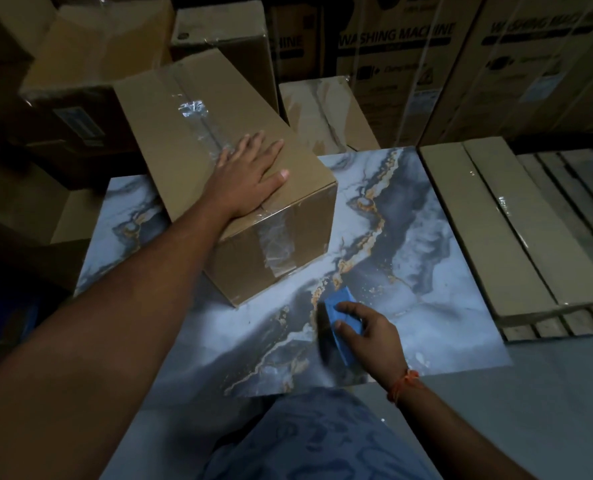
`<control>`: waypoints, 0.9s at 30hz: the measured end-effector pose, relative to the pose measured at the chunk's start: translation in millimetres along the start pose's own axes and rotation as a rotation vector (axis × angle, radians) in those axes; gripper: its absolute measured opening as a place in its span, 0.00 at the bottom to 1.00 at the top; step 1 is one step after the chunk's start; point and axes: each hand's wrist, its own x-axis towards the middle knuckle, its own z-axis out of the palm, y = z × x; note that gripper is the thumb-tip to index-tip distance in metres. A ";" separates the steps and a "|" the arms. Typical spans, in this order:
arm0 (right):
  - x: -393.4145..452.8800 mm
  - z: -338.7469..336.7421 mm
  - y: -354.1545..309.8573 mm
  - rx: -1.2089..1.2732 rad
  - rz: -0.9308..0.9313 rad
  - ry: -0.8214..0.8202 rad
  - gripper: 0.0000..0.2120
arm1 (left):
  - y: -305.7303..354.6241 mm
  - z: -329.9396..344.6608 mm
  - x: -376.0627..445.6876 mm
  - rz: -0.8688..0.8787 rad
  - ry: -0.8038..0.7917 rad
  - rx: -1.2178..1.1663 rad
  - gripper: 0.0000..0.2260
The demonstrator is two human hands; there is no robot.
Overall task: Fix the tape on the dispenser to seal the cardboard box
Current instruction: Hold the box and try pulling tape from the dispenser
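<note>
2 bare hands are in the frame, over a marble-patterned surface (409, 271) with grey, white and gold veins. Low in the frame, right of center, the right hand (374, 336) closes its fingers around a blue tape dispenser (340, 315), which is just at the surface; this part is blurred, so the tape on it cannot be seen. An orange thread bracelet (402, 386) is around the right wrist. At the bottom center is a blue patterned cloth on the person's leg (308, 441). Higher, left of center, the left hand (250, 178) lies flat with fingers spread wide on top of the cardboard box (191, 133), holding nothing. The box stands on the surface and clear tape (198, 116) runs along its top seam and down the near side. At the right edge lie 2 flat cartons (489, 216) wrapped in film. In the upper frame stand large cartons (399, 46) printed "WASHING MACHINE".
</note>
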 end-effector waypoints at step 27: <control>-0.2 16.9 -10.2 -0.640 -0.128 0.399 0.33 | 0.6 -1.0 -1.5 0.002 -0.005 -0.024 0.33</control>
